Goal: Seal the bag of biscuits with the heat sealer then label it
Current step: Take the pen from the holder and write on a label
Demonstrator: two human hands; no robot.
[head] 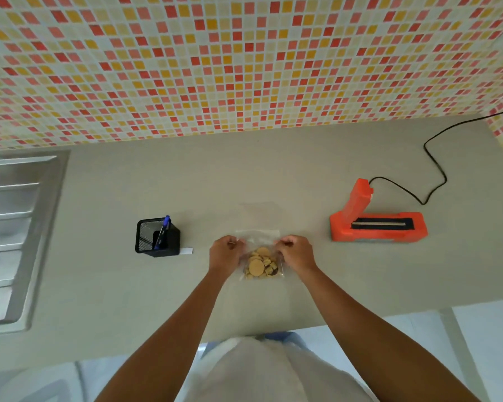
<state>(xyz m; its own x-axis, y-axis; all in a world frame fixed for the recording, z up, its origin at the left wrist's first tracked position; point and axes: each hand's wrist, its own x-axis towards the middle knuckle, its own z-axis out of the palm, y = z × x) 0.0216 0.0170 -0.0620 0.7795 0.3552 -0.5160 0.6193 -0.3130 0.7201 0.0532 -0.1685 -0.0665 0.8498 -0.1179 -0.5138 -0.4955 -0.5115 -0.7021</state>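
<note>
A clear plastic bag of biscuits sits on the grey counter, round tan biscuits heaped in its lower part. My left hand pinches the bag's upper left edge and my right hand pinches its upper right edge. The empty top of the bag stands up between the two hands. An orange heat sealer with its lid raised and a dark sealing strip exposed rests to the right, apart from the bag. A small white label lies beside the pen holder.
A black mesh pen holder with a blue pen stands left of the bag. The sealer's black cable loops toward the back right. A steel sink drainer fills the far left. A tiled wall rises behind the counter.
</note>
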